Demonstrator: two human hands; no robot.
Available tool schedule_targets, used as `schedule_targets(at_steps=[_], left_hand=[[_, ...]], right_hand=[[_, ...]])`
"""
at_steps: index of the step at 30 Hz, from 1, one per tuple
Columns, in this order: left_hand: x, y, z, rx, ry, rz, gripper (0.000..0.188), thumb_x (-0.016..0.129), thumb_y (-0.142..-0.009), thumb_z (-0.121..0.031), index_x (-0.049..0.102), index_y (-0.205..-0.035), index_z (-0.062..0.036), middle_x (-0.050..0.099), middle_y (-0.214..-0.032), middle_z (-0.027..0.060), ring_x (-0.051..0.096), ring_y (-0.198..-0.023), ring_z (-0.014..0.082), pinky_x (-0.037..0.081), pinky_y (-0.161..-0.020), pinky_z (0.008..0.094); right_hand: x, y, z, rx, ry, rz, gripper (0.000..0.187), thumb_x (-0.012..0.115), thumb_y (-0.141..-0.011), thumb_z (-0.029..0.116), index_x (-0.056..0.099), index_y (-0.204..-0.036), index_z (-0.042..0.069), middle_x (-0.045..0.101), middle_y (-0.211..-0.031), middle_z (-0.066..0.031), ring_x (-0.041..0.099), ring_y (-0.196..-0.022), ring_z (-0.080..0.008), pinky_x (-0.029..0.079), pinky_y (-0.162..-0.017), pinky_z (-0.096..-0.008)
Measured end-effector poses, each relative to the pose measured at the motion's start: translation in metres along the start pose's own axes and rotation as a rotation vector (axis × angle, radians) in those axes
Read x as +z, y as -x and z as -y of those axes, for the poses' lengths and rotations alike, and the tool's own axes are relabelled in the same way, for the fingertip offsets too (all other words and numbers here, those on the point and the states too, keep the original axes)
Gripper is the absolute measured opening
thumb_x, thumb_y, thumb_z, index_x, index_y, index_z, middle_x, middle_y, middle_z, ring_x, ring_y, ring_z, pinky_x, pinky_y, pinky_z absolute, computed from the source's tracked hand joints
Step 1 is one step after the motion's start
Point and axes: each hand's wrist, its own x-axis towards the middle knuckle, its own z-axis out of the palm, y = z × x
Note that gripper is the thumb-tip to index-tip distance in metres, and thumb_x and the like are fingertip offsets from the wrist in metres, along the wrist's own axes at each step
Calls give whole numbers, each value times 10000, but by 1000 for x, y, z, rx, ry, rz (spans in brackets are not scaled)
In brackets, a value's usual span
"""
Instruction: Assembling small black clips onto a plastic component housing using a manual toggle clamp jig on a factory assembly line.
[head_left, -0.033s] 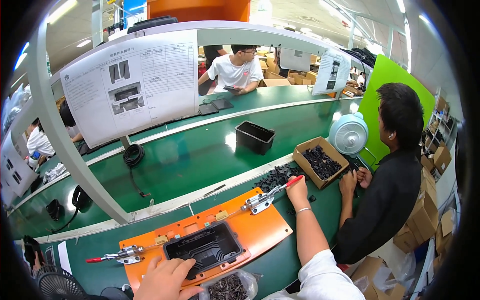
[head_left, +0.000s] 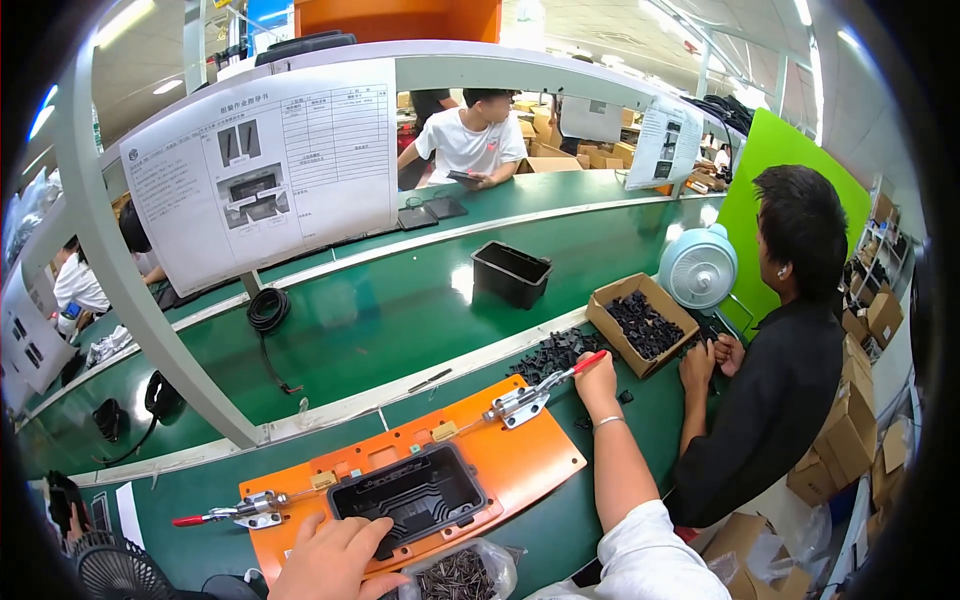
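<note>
My left hand lies palm down with its fingers spread over the near left edge of a black plastic housing. This open-topped housing sits in an orange fixture plate. A toggle clamp with a red handle is mounted at the plate's right; another toggle clamp is at its left. My right hand is at the right clamp's red handle, beside a pile of small black parts. The handle crosses in front of its fingers, which are mostly hidden, so a grip cannot be made out.
A clear bag of screws lies against the plate's near side. Right of the pile stands a cardboard box of black parts, near a fan and a co-worker. Farther back is a black bin. A small fan stands lower left.
</note>
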Motion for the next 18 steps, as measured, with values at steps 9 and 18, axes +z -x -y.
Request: schedule_targets(at_steps=[9, 18], left_hand=[[-2, -10, -3, 111, 123, -119, 452, 722, -754, -147, 549, -1146, -1, 597, -986, 173, 570, -866, 346, 448, -768, 411], [2, -9, -2, 38, 29, -21, 597, 745, -712, -399, 565, -1158, -46, 618, -987, 83, 583, -909, 277, 421, -838, 374]], right_hand=[[-1, -27, -60, -5, -460, -263, 101, 608, -888, 109, 682, -888, 40, 620, -661, -49, 553, -506, -154, 445, -471, -294], [-97, -18, -7, 453, -1580, -275, 227, 520, -975, 331, 589, -980, 114, 576, -745, -23, 480, -537, -99, 365, -451, -225]])
